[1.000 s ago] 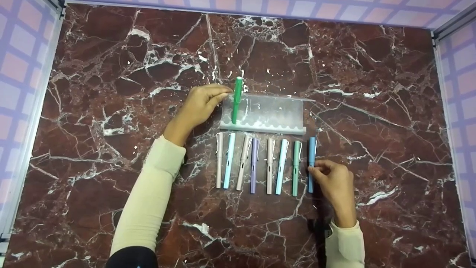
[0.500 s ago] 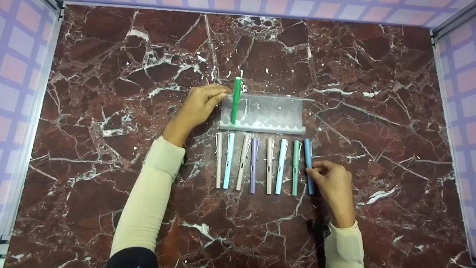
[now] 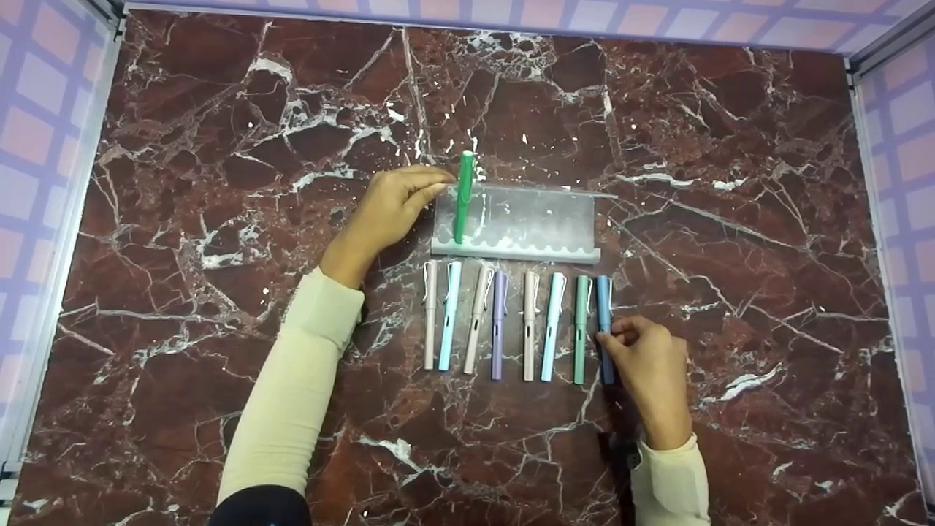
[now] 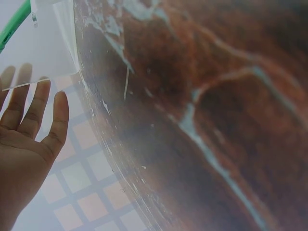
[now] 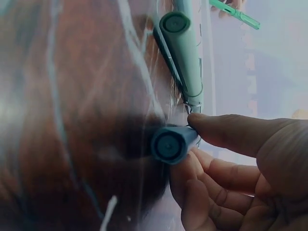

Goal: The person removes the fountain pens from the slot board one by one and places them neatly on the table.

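Observation:
My right hand point(image 3: 650, 361) pinches a blue pen point(image 3: 605, 321) between thumb and fingers at the right end of a row of pens. In the right wrist view the end of the blue pen point(image 5: 168, 145) faces the camera, beside a dark green pen point(image 5: 183, 57). My left hand point(image 3: 398, 204) holds the upper left edge of a clear plastic pen stand point(image 3: 540, 219) with a scalloped front ledge. Through its panel some fingers point(image 4: 21, 103) show in the left wrist view. A bright green pen point(image 3: 464, 197) stands upright in the stand's left end.
Several capped pens lie side by side in front of the stand: grey-beige, light blue, a purple pen point(image 3: 500, 325) and a green pen point(image 3: 581, 329). They rest on a dark red marbled tabletop point(image 3: 438, 453). Checkered panels point(image 3: 511, 14) border the table at the back and sides.
My right hand has moved slightly left with the blue pen, bringing it close to the green pen. My left hand has stayed on the stand.

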Motion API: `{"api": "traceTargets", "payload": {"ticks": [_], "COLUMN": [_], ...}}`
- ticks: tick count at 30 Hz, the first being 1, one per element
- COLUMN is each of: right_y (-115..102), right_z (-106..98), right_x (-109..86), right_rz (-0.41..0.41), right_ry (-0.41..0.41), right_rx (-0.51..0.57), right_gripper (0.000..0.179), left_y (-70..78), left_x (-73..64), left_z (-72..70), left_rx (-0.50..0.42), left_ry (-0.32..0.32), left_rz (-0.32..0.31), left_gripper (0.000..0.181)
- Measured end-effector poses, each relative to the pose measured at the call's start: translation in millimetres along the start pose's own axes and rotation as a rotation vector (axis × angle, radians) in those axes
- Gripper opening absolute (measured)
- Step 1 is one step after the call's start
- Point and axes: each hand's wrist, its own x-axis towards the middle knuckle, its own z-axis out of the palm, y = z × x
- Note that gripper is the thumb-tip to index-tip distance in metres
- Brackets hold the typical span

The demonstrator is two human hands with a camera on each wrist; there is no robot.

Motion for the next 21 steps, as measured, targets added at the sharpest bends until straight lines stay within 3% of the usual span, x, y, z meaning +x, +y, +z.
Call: {"api": "traceTargets", "payload": {"ticks": [21], "right_y": [-4.2], "right_z": [-7.3], "right_x": [-1.9], "right_rz": [0.014], "right_ry": [0.012], "right_rx": [-0.05], "right_gripper": [0.022], "left_y": [-1.5], "left_x": [0.5], "left_z": [0.4], "left_rx": [-0.009], "left_ry": [-0.017], "left_rz": [-0.025], "left_gripper": [0.024]}}
